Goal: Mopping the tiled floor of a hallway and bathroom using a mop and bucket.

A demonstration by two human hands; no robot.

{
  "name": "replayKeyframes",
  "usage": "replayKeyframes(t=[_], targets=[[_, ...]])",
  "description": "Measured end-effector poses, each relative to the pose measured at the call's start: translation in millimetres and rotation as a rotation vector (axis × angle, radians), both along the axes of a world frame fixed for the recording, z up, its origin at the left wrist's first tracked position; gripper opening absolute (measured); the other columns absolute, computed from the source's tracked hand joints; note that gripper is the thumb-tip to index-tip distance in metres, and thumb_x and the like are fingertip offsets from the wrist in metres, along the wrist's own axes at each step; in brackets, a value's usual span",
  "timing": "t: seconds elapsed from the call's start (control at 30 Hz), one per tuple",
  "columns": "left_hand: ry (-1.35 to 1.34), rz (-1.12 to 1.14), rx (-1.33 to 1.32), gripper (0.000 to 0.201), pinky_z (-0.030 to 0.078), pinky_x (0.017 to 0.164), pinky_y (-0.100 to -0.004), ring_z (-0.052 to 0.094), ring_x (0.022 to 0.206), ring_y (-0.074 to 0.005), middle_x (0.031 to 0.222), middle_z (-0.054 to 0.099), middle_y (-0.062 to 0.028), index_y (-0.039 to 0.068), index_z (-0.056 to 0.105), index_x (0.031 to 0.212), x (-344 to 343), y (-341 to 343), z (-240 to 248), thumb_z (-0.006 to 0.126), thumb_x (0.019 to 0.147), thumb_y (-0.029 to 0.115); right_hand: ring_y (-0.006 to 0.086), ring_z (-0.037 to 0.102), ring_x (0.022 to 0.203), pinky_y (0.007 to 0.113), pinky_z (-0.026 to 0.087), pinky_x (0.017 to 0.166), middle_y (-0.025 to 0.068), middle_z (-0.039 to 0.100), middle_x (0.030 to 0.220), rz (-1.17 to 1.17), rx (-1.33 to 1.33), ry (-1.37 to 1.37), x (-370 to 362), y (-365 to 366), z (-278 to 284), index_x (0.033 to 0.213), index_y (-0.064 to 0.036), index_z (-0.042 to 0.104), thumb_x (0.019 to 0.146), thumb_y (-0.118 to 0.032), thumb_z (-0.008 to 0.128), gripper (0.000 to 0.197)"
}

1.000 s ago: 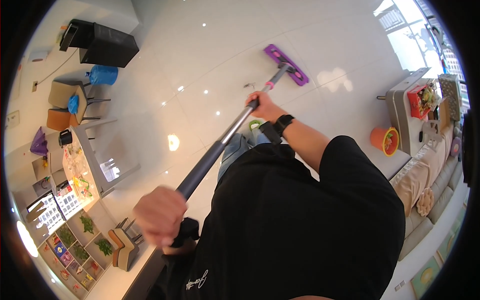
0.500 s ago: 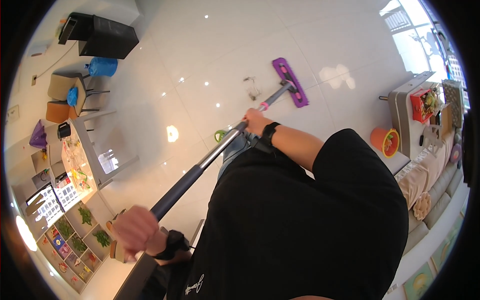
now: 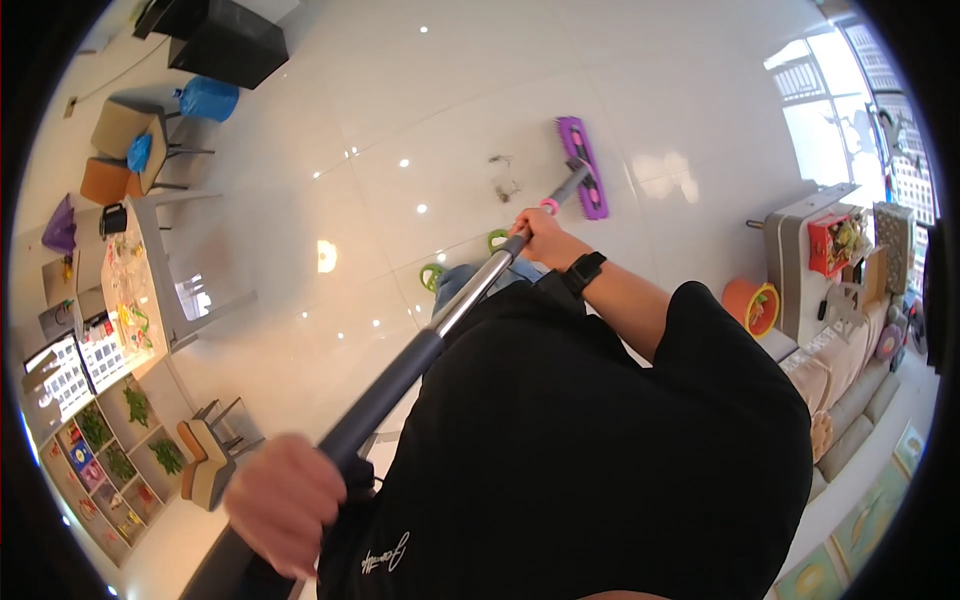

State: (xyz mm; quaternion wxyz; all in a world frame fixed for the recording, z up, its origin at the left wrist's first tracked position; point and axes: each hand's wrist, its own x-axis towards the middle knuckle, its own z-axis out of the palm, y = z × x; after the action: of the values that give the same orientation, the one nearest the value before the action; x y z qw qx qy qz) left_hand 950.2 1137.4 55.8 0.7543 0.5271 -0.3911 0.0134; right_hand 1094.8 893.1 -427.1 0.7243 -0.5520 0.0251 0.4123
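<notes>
Mop (image 3: 475, 290) extends diagonally from the person's lower left to the floor (image 3: 470, 90) ahead. Its flat purple head (image 3: 597, 190) rests on the pale tiles, just to the right of small dark debris (image 3: 507, 190). Left hand (image 3: 285, 500), blurred: closed in a fist over the upper end of the dark grip (image 3: 385, 398). Right hand (image 3: 540, 238): wrapped around the lower shaft, near the pink collar (image 3: 549, 206). An orange bucket (image 3: 740, 300) stands to the right; a blue bottle (image 3: 210, 99) is located at the far left.
</notes>
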Motion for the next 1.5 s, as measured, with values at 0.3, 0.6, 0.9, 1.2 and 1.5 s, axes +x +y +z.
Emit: replayKeyframes(t=[0.3,0.6,0.9,1.2,1.5], targets=[[-0.012,0.369,-0.122,0.029,0.030,0.037,-0.0290,0.035,0.031,-0.0165,0.041,0.038,-0.0021,0.003,0.048,0.050,-34,9,-57,0.058,0.074,0.014,0.0178,0.045,0.046,0.026,0.037,0.041,0.0064,0.042,0.055,-0.307,-0.382,0.899,90,66,-31,0.058,-0.0073,0.042,0.070,-0.004,0.043,0.012],[0.312,0.994,0.650,0.024,0.043,0.079,-0.0357,0.055,0.088,-0.0269,0.092,0.055,-0.0123,0.001,0.058,0.088,-27,-25,-49,0.066,0.067,0.006,0.0179,0.049,0.053,0.028,0.044,0.049,0.0112,0.047,0.062,0.019,0.203,0.874,123,238,74,0.085,0.0014,0.037,0.082,-0.006,0.049,0.014],[0.785,0.974,0.581,0.019,0.043,0.077,-0.0306,0.056,0.085,-0.0237,0.089,0.058,-0.0102,0.000,0.056,0.091,-99,-12,-86,0.059,0.072,0.000,0.0184,0.044,0.037,0.034,0.041,0.036,0.0079,0.045,0.051,0.827,-0.671,-0.096,139,178,24,0.084,-0.0013,0.041,0.091,-0.038,0.036,0.038],[0.776,0.910,0.537,0.013,0.044,0.072,-0.0294,0.056,0.078,-0.0221,0.082,0.058,-0.0093,0.001,0.055,0.088,-80,11,-110,0.058,0.075,0.003,0.0204,0.045,0.030,0.035,0.038,0.029,0.0090,0.043,0.046,1.002,-0.841,-0.203,89,-59,89,0.080,-0.0009,0.036,0.090,-0.042,0.042,0.043],[0.703,0.719,0.548,0.014,0.044,0.071,-0.0290,0.056,0.077,-0.0187,0.082,0.058,-0.0073,0.002,0.055,0.091,-28,12,-140,0.057,0.080,0.011,0.0139,0.055,0.080,0.028,0.046,0.065,0.0094,0.055,0.086,0.838,-0.459,0.586,-7,-131,219,0.100,0.0015,0.046,0.084,-0.018,0.056,0.027]])
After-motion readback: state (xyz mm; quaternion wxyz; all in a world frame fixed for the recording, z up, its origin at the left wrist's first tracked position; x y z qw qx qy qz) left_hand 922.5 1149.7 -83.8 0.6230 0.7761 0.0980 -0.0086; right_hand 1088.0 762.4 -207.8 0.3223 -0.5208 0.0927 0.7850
